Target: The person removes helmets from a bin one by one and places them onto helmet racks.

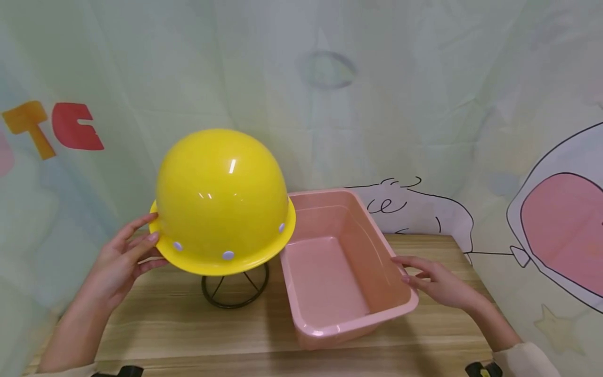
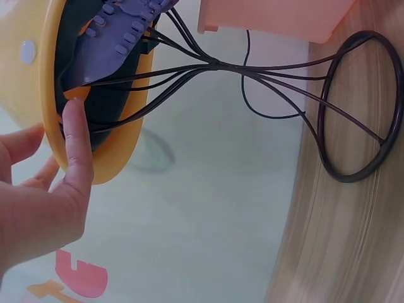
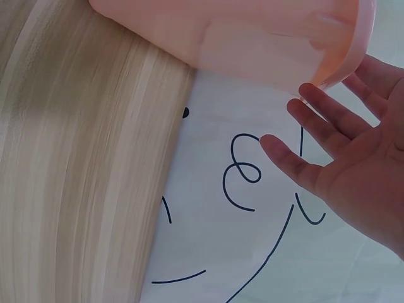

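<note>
A yellow hard hat (image 1: pixel 221 193) sits on a black wire stand (image 1: pixel 235 306), whose round base is on the wooden table. My left hand (image 1: pixel 120 262) pinches the hat's brim at its left side; in the left wrist view one finger (image 2: pixel 77 142) reaches under the brim. Inside the hat a purple-blue headband (image 2: pixel 110 44) shows. To the right of the hat is a pink plastic basin (image 1: pixel 350 327) with nothing in it. My right hand (image 1: pixel 440 283) holds the basin's right rim, with the other fingers (image 3: pixel 290 158) spread outside its wall.
Under everything lies the wood-grain table (image 1: pixel 188 335). A pale printed cloth (image 1: pixel 400 104) with letters and line drawings hangs behind it and at both sides. The basin's left wall stands close beside the stand.
</note>
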Tool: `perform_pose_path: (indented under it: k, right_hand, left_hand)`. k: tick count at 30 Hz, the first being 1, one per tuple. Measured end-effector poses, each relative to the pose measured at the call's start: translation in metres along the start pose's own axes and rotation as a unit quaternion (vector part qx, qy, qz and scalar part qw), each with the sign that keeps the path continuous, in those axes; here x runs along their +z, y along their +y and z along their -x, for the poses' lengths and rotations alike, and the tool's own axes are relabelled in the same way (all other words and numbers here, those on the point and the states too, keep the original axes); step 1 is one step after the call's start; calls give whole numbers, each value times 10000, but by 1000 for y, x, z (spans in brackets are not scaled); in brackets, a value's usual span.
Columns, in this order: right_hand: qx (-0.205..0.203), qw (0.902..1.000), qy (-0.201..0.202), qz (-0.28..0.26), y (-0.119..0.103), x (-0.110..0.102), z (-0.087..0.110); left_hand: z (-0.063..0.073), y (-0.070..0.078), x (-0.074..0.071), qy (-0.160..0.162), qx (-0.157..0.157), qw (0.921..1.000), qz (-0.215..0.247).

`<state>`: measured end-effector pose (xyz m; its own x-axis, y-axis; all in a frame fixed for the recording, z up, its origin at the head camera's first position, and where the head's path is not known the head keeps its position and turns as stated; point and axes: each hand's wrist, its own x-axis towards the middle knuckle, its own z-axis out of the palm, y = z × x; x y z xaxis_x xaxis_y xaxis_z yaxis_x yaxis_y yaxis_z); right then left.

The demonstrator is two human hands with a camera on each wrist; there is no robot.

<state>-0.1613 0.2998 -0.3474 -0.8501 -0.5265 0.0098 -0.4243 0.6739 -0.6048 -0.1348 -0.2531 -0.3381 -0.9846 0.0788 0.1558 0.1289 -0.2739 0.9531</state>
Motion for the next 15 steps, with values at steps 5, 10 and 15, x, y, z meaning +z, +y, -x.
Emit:
perform_pose_path:
  k: [5, 10, 15]
  right_hand:
    - [-145, 9999, 78, 18, 2, 1, 2]
    - [4, 9997, 261, 34, 1, -2, 5]
    - [190, 9957, 806, 419, 1, -11, 9]
  left_hand:
    - [2, 3, -2, 39, -163, 9999, -32]
    - [6, 6, -8, 10, -89, 9976, -686]
    - [12, 16, -18, 273, -276, 9357, -3505]
